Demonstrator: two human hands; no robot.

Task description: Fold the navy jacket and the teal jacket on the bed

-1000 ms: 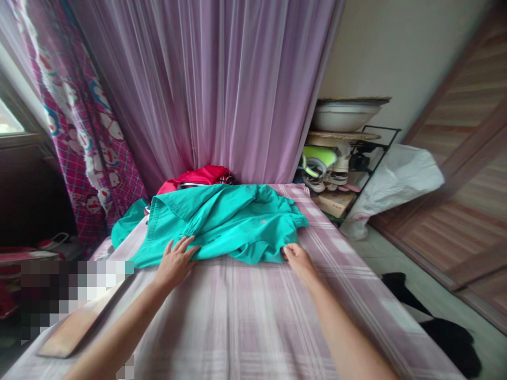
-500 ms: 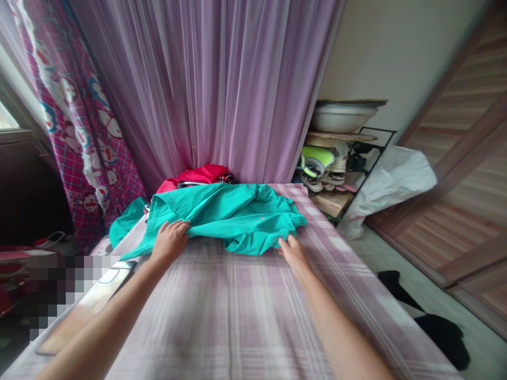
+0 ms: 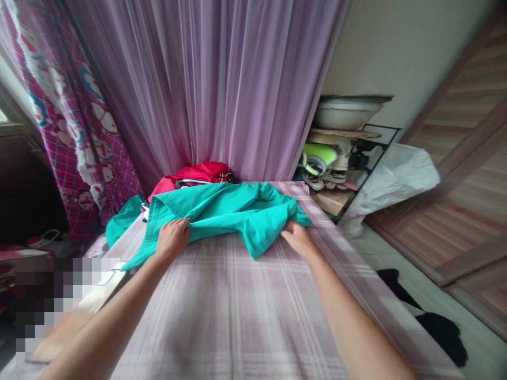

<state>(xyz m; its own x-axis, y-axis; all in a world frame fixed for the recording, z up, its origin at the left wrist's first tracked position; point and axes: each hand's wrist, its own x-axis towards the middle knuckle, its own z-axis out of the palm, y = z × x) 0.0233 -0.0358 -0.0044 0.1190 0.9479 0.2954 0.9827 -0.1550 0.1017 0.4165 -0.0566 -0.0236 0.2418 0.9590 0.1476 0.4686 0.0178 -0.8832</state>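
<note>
The teal garment (image 3: 222, 208) lay crumpled on a plaid sheet (image 3: 237, 316), its stitched hem toward the left and one loose corner pointing toward the wearer between the two hands. Which kind of garment it was could not be told. The left hand (image 3: 173, 236) was closed on the near edge close to the hem, knuckles up, its thumb out of sight. The right hand (image 3: 297, 237) was clamped on the fabric at the right end, thumb and fingers together. The hands were well apart.

The step in hand looked to be straightening or turning that near edge. The next move, as judged from the slack folds, called for both grips to work evenly, with attention to the loose corner.

Just behind lay a red cloth item (image 3: 202, 171); to the left was another teal piece (image 3: 122, 219), and whether it joined the garment was unclear. A purple curtain (image 3: 249, 79) hung behind, beside a cartoon-print curtain (image 3: 71, 132). To the right, a rack (image 3: 380, 153) bore a basin (image 3: 348, 113), a yellow-green visor (image 3: 322, 153) and shoes (image 3: 312, 180), with a white plastic bag (image 3: 404, 174) beside it.
</note>
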